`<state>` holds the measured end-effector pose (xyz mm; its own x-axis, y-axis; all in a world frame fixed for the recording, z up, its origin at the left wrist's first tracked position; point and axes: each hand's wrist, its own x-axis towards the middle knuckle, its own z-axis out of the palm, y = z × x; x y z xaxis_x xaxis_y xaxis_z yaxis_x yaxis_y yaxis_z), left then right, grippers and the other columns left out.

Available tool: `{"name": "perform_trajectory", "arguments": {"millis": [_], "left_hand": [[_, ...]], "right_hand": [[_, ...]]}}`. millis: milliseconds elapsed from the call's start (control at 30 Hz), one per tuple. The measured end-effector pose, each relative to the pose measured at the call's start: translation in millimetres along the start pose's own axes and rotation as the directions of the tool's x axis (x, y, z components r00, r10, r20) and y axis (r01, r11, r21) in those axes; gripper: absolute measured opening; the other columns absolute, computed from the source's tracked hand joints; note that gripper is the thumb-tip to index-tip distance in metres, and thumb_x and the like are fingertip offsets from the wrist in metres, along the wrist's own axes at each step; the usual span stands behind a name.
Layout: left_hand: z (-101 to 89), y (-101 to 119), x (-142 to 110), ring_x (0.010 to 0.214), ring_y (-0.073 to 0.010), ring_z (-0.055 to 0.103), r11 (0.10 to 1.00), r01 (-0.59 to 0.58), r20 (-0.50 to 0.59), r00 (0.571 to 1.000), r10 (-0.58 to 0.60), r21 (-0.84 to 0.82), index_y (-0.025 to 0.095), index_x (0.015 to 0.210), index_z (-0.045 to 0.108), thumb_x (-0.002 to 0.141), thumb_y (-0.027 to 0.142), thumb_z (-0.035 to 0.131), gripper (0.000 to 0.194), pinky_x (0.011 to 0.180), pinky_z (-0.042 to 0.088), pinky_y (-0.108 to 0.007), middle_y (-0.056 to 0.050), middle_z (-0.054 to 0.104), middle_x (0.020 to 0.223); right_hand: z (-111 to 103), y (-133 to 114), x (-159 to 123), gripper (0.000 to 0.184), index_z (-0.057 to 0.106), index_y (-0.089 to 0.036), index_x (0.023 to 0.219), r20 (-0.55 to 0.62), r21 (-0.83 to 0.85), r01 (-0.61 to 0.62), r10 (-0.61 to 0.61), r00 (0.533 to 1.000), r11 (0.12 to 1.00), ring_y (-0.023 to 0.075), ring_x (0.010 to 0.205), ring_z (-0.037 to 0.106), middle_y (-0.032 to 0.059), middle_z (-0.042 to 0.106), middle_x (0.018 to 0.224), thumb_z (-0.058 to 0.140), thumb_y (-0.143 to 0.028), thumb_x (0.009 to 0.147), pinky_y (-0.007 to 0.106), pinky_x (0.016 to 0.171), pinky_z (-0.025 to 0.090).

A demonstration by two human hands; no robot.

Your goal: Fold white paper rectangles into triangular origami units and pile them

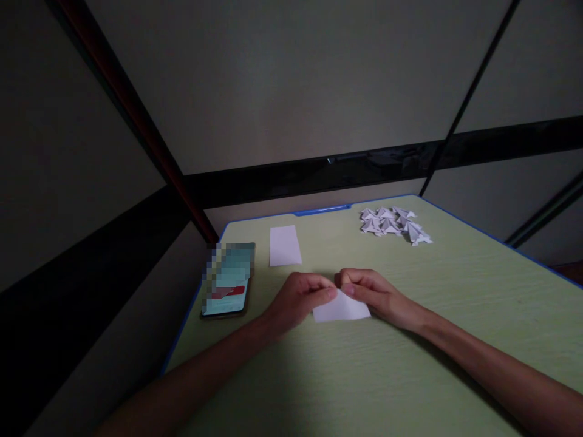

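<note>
Both my hands pinch the far edge of a small white sheet of paper (341, 308) over the middle of the table. My left hand (307, 297) grips it between thumb and curled fingers. Close beside it, thumb tips nearly meeting, my right hand (371, 291) has its thumb pressed on the same edge. The near part of the paper hangs toward me; its far edge is hidden by my fingers, so I cannot tell whether it is folded there. Beyond my left hand lies a second white sheet of paper (285, 246), flat on the table.
A phone (228, 282) with its screen lit lies at the table's left edge. Several folded white paper figures (392, 223) sit in rows at the back right. The pale green table (455, 291) has a blue rim and stands against panelled doors (296, 91).
</note>
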<state>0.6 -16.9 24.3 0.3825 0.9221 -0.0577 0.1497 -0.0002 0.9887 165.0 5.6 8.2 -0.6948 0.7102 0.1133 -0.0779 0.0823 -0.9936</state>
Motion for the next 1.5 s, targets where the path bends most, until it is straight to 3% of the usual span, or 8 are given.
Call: {"name": "perform_trajectory", "arguments": {"millis": [233,400,500,600,667,800,1100,1500], "left_hand": [[5.9,1,-4,0.042,-0.0041,0.028,0.999,-0.032,0.103,0.994,0.028,0.033,0.013,0.050,0.047,0.067,0.025,0.046,0.020,0.041,0.019,-0.018,0.006,0.033,0.044],[3.8,4,-4,0.042,-0.0050,0.038,0.997,-0.063,0.125,0.990,0.068,-0.046,0.014,0.048,0.045,0.065,0.021,0.045,0.019,0.043,0.027,-0.018,0.005,0.040,0.044],[-2.6,6,-5,0.042,-0.0058,0.043,0.993,-0.083,0.133,0.987,0.094,-0.083,0.014,0.048,0.046,0.066,0.017,0.042,0.019,0.045,0.033,-0.019,0.003,0.047,0.045],[-9.7,9,-4,0.040,-0.0057,0.042,0.989,-0.104,0.036,0.993,0.108,-0.100,0.013,0.048,0.047,0.066,0.017,0.043,0.018,0.044,0.035,-0.019,0.002,0.048,0.044],[-12.7,10,-2,0.046,-0.0074,0.046,0.984,-0.115,-0.092,0.990,0.103,-0.135,0.013,0.054,0.050,0.068,0.022,0.044,0.017,0.044,0.038,-0.019,0.001,0.049,0.050],[-12.7,11,2,0.063,-0.0123,0.052,0.980,-0.110,-0.163,0.983,0.083,-0.165,0.013,0.079,0.052,0.073,0.034,0.041,0.024,0.045,0.042,-0.020,-0.003,0.053,0.070],[-0.5,-4,5,0.040,-0.0060,0.040,0.996,-0.016,-0.126,0.992,0.028,0.093,0.015,0.059,0.044,0.071,0.030,0.045,0.019,0.035,0.030,-0.016,0.004,0.045,0.048],[5.6,-6,-2,0.050,-0.0075,0.033,0.936,-0.094,-0.041,0.993,0.115,0.340,0.014,0.053,0.043,0.073,0.025,0.042,0.023,0.047,0.023,-0.020,0.005,0.033,0.050]], "right_hand": [[-2,-3,0,0.030,0.040,-0.014,0.057,0.112,0.073,-0.024,0.016,0.994,0.997,0.0033,0.042,0.025,-0.0065,0.030,0.049,0.050,-0.036,0.074,0.018,0.039,0.016],[-10,-3,0,0.032,0.040,-0.015,0.054,0.056,0.160,-0.020,0.011,0.998,0.987,0.0045,0.042,0.028,-0.0049,0.034,0.050,0.054,-0.038,0.070,0.019,0.038,0.016],[-24,-16,-1,0.032,0.038,-0.017,0.052,-0.098,0.169,0.064,-0.048,0.994,0.983,0.0064,0.044,0.029,-0.0035,0.034,0.051,0.054,-0.040,0.067,0.020,0.039,0.019],[-38,-27,-3,0.030,0.034,-0.019,0.053,-0.459,0.087,0.234,-0.169,0.872,0.968,0.0081,0.047,0.030,-0.0030,0.032,0.054,0.054,-0.037,0.066,0.022,0.042,0.023],[-42,-27,-3,0.028,0.035,-0.019,0.053,-0.538,0.006,0.203,-0.168,0.826,0.979,0.0084,0.045,0.028,-0.0030,0.032,0.053,0.052,-0.037,0.067,0.022,0.042,0.022],[-31,-18,-1,0.028,0.041,-0.017,0.056,-0.415,-0.110,0.091,-0.129,0.901,0.990,0.0075,0.045,0.028,-0.0031,0.034,0.052,0.048,-0.040,0.072,0.021,0.041,0.019],[-8,-15,1,0.026,0.042,-0.015,0.064,-0.183,-0.275,-0.049,-0.002,0.983,0.960,0.0065,0.050,0.030,-0.0038,0.034,0.056,0.044,-0.037,0.077,0.019,0.043,0.022],[-6,-17,1,0.017,0.041,-0.014,0.060,0.082,-0.432,0.025,0.011,0.997,0.902,0.0064,0.053,0.032,-0.0035,0.036,0.056,0.040,-0.018,0.077,0.019,0.047,0.027]]}}
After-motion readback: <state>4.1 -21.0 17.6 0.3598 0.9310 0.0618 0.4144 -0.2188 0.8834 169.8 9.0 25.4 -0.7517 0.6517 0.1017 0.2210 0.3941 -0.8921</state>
